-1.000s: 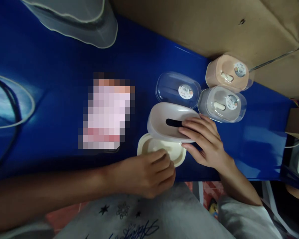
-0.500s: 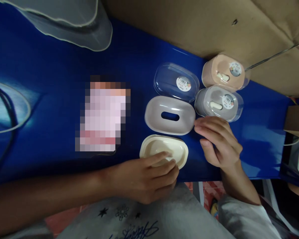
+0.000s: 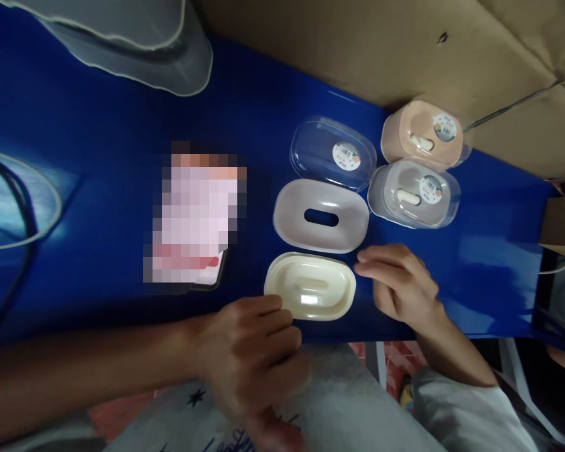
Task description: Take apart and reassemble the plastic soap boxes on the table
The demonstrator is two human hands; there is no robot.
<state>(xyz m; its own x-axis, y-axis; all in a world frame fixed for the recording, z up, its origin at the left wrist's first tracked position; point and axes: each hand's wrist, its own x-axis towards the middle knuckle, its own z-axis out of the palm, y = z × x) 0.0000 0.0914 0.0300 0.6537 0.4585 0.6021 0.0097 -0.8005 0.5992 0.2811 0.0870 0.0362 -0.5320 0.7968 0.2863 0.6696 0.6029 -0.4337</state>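
Note:
In the head view, a cream oval tray (image 3: 287, 276) with a sunken middle lies near the table's front edge. Behind it sits a pale pinkish-grey oval cover (image 3: 292, 216) with a long slot. Farther back is a clear plastic lid (image 3: 313, 154) with a round barcode label. My left hand (image 3: 258, 351) hovers at the tray's front left, fingers loosely bent and thumb apart, with nothing seen in it. My right hand (image 3: 402, 282) is at the tray's right end, its fingers forward and holding nothing visible; whether the fingertips touch the rim, I cannot tell.
Two clear-lidded boxes, one peach (image 3: 421, 129) and one grey (image 3: 414, 194), stand at the back right by brown cardboard (image 3: 358, 56). A phone (image 3: 211, 276), mostly blurred out, lies left. A translucent bin (image 3: 169, 69) and a cable (image 3: 28, 220) are farther left.
My right hand has let go of the slotted cover, now lying flat behind the tray, and moved right, then slightly forward. My left hand has drawn off the tray toward my body.

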